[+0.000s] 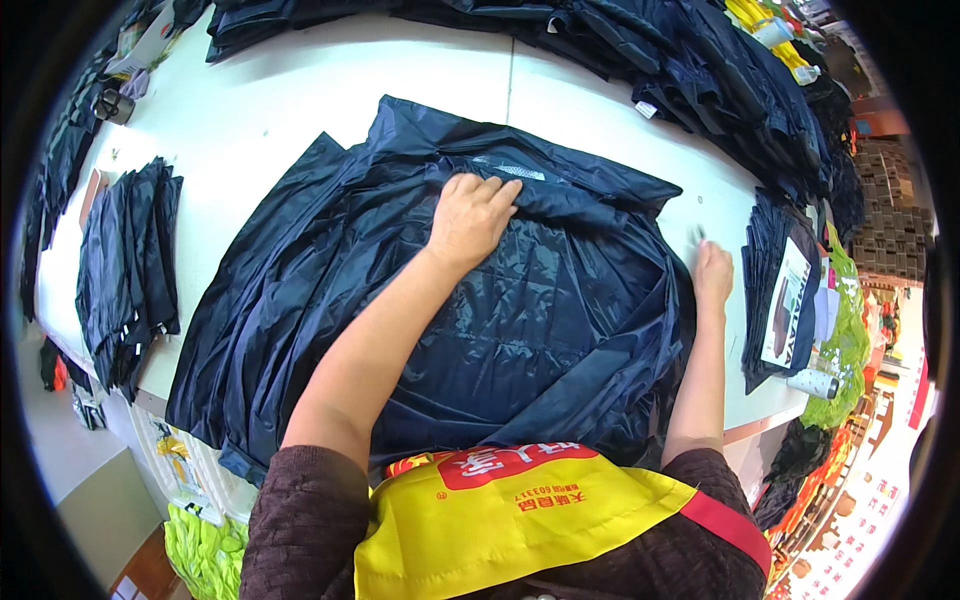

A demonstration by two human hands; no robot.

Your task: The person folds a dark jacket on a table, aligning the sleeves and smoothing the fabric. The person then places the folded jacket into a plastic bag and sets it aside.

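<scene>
The left hand (471, 219) pinches the dark garment (490, 330); right of it, the right hand (713, 272) holds a blurred dark object (697, 235) that, swung inward, could snag the fabric.

The cloth (480, 350) is of dark navy colour, the worktop (320, 85) is white, the apron (440, 540) is yellow with a red patch (560, 455), and the sleeves (308, 525) are dark brown.

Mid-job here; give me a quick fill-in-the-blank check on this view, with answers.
The left hand rests on the dark garment.
The right hand is beyond its ____ edge.
The pale patch is nearer the ____ hand.
The apron is mostly ____.

Missing words: right; left; yellow.
</scene>
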